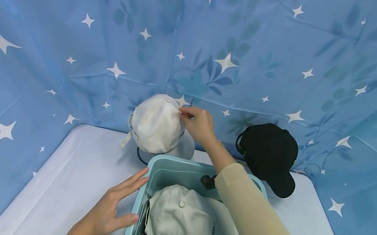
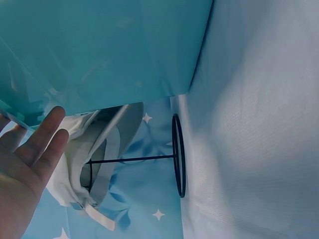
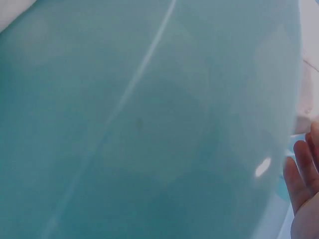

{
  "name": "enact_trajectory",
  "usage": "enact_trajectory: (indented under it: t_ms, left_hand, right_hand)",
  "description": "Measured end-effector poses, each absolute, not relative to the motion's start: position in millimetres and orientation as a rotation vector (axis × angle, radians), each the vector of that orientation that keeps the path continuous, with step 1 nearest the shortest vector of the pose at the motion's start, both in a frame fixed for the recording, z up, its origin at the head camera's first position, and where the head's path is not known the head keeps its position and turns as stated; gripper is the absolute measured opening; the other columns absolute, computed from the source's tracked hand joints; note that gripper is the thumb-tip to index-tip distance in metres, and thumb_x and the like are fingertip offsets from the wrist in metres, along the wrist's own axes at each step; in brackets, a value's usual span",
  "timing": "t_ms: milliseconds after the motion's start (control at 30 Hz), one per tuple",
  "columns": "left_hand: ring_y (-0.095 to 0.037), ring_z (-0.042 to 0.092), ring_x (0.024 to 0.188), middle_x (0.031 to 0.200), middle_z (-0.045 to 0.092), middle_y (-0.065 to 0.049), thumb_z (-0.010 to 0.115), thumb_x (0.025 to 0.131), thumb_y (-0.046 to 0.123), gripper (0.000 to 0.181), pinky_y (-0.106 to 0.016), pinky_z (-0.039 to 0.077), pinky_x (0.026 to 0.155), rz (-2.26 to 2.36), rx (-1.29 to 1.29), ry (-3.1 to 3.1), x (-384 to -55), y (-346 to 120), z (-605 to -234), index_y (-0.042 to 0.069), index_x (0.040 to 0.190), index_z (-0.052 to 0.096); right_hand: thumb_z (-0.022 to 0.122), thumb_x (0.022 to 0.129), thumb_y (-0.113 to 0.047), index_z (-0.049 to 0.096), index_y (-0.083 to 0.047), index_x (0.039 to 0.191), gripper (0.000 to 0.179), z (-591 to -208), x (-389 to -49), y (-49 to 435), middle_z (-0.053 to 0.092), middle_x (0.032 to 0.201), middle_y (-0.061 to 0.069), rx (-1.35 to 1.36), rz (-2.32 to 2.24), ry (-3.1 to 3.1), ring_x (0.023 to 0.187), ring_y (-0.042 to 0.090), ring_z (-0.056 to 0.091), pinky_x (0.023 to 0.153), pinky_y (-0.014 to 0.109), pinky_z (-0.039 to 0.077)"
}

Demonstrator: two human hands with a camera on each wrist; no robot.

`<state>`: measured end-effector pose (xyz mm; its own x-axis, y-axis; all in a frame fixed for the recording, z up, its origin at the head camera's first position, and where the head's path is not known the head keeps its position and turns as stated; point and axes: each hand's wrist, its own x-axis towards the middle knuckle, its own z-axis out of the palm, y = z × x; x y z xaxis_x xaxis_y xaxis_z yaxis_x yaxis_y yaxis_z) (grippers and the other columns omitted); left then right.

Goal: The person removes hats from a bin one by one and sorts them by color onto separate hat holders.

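A white cap (image 1: pixel 155 124) sits on a black wire stand (image 2: pixel 132 159) behind the bin. My right hand (image 1: pixel 199 126) reaches over the bin and pinches the front of this cap's crown between thumb and fingers. At the near left, my left hand (image 1: pixel 107 208) has its fingers spread and touches the left rim of the light-blue plastic bin (image 1: pixel 136 208). Inside the bin lies an off-white cap (image 1: pixel 181 224), its brim to the right and partly hidden by my right sleeve. Something dark shows beneath it at the left.
A black cap (image 1: pixel 269 151) stands at the back right of the white table (image 1: pixel 62 179), brim toward the front right. Blue cloth with white stars (image 1: pixel 202 32) hangs behind and at both sides. A small dark object (image 1: pixel 208 182) shows beside my right wrist.
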<state>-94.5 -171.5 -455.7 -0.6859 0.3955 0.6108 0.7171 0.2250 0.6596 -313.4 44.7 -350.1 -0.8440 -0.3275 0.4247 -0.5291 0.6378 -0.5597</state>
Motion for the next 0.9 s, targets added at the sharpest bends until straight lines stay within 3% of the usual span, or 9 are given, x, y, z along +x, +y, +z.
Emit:
enact_trajectory:
  t_ms: [233,500,667,900]
  left_hand:
    - [-0.035,0.032,0.136,0.15,0.028,-0.022,0.067,0.074,0.011,0.073,-0.025,0.028,0.107,-1.444,-1.038,-2.191,-95,-172,-455,-0.002,0.141,0.04]
    - [-0.035,0.032,0.136,0.15,0.028,-0.021,0.067,0.075,0.013,0.074,-0.026,0.029,0.107,-1.439,-1.018,-2.21,-95,-172,-457,-0.002,0.141,0.04]
    - [-0.036,0.032,0.136,0.15,0.028,-0.022,0.068,0.074,0.012,0.074,-0.026,0.03,0.107,-1.44,-1.022,-2.203,-95,-172,-457,-0.003,0.141,0.04]
    - [-0.036,0.033,0.135,0.15,0.028,-0.022,0.067,0.074,0.012,0.074,-0.027,0.031,0.106,-1.443,-1.027,-2.199,-95,-171,-458,-0.002,0.141,0.04]
  right_hand:
    - [0.066,0.089,-0.016,0.071,-0.017,0.113,0.025,-333,-308,56,0.07,0.097,-0.003,0.774,1.029,-2.572,0.084,0.011,0.063,0.059,0.028,0.049]
    - [0.066,0.089,-0.025,0.068,-0.023,0.118,0.029,-310,-296,67,0.065,0.116,-0.006,0.806,0.91,-2.54,0.087,0.007,0.062,0.058,0.029,0.048]
    - [0.066,0.089,-0.025,0.068,-0.024,0.119,0.03,-293,-284,78,0.064,0.116,-0.007,0.852,0.85,-2.528,0.083,0.007,0.063,0.055,0.028,0.047]
    - [0.066,0.089,-0.031,0.065,-0.024,0.124,0.036,-275,-268,98,0.061,0.124,-0.007,0.909,0.771,-2.527,0.092,0.009,0.062,0.065,0.027,0.05]
